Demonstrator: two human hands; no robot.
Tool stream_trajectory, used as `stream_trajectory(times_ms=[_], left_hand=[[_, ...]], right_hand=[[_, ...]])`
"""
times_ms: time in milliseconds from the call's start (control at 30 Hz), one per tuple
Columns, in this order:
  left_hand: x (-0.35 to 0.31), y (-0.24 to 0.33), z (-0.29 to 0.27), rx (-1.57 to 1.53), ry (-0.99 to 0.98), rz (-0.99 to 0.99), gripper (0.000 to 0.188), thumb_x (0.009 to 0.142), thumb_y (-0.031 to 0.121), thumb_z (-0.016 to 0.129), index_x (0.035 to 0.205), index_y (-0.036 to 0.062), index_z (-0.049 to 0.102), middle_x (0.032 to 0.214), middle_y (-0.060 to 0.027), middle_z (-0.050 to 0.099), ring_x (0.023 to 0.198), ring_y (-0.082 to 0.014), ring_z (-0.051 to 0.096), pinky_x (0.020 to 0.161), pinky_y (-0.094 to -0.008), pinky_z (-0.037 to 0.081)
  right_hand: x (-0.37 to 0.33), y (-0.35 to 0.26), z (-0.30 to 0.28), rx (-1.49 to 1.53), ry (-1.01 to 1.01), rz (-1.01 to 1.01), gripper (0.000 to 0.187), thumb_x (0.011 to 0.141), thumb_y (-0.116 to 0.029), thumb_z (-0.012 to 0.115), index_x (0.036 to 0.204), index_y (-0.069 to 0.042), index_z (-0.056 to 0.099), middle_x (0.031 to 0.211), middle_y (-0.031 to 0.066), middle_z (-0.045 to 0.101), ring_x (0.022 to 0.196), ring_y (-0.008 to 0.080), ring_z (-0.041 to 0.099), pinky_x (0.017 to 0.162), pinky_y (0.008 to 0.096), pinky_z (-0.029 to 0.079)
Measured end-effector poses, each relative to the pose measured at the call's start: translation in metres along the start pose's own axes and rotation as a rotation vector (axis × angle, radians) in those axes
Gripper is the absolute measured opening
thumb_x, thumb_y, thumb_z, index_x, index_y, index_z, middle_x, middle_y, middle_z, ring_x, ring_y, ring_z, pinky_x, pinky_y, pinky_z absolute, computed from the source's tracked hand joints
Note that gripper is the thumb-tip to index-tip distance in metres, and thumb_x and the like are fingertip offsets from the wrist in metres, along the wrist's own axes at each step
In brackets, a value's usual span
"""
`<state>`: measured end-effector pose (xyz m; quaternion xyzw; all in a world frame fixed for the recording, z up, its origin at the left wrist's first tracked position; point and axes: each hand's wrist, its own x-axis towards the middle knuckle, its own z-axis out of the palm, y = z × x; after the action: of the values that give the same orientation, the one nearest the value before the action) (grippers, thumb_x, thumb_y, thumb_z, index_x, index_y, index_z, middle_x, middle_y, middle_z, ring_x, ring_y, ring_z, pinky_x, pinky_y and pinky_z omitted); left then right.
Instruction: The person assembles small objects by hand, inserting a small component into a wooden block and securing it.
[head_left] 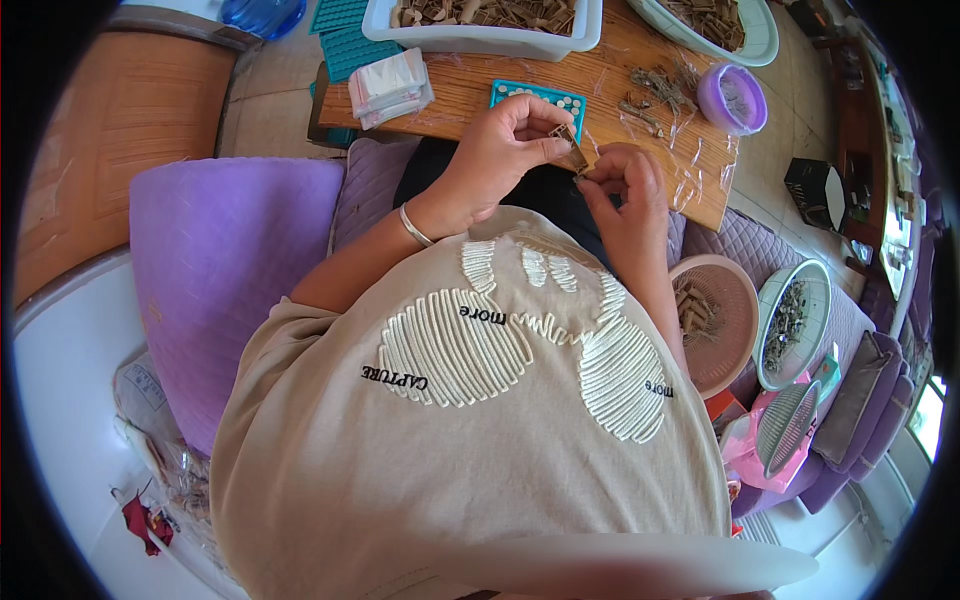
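Note:
My left hand (500, 155), with a band at the wrist, pinches a small brown piece (572, 150) that looks like folded card or thin wood. Fingertips of my right hand (632, 188) are pressed together at the piece's lower end. What they grip there is too small to make out. Just beyond the hands, at the table edge, a teal tray (540, 97) holds several small round white things.
A white bin (485, 40) and a pale oval basket (765, 40) hold brown pieces on the wooden table (450, 90). A purple bowl (731, 99) stands right, a stack of packets (390, 85) left. Pink (735, 340) and mint (815, 330) baskets sit beside my right arm.

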<state>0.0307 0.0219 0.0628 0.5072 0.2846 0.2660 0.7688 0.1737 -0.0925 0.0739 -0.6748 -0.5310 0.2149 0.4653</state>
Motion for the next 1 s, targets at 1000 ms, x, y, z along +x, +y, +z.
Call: stream_trajectory(times_ms=[1000], left_hand=[[0.001,-0.008,-0.027,-0.156,-0.106,-0.136,0.026,0.087,0.003,0.064,0.113,0.003,0.06,0.108,-0.0058,0.063,0.098,-0.0116,0.06,0.089,-0.0257,0.05]], right_hand=[[0.0,0.006,0.029,-0.114,-0.098,-0.086,0.014,0.077,-0.001,0.068,0.089,-0.006,0.063,0.092,0.0116,0.061,0.08,0.0303,0.06,0.069,0.039,0.048]])
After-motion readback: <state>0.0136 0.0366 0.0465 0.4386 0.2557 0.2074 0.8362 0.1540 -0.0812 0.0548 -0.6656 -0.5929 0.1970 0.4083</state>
